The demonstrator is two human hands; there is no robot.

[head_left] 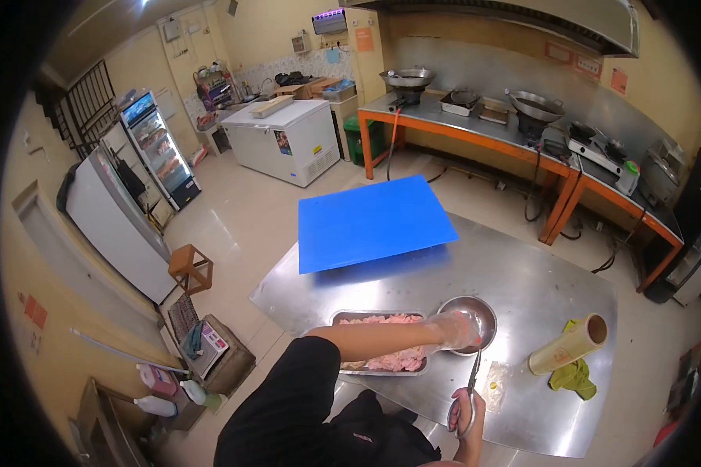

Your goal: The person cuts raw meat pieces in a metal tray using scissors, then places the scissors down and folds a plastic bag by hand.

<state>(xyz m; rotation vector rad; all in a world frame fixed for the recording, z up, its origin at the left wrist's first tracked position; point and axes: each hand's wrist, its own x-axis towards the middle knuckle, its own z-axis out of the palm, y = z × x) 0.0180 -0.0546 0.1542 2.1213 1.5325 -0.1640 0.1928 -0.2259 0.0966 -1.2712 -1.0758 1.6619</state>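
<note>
My left hand [461,330], in a clear plastic glove, reaches across a metal tray [339,317] of pink raw meat pieces [397,363] and is over a round steel bowl [487,311]. Its fingers are blurred at the bowl, and what they hold, if anything, cannot be made out. Below the bowl, my right hand [466,412] is closed around the handles of metal scissors [473,381], whose blades point up toward the bowl's lower rim.
A blue board [375,223] lies at the far side of the steel table [522,265]. To the right are a roll of film [567,345] and a green cloth [575,380]. A small plastic packet [494,385] lies near the scissors. Stoves stand behind.
</note>
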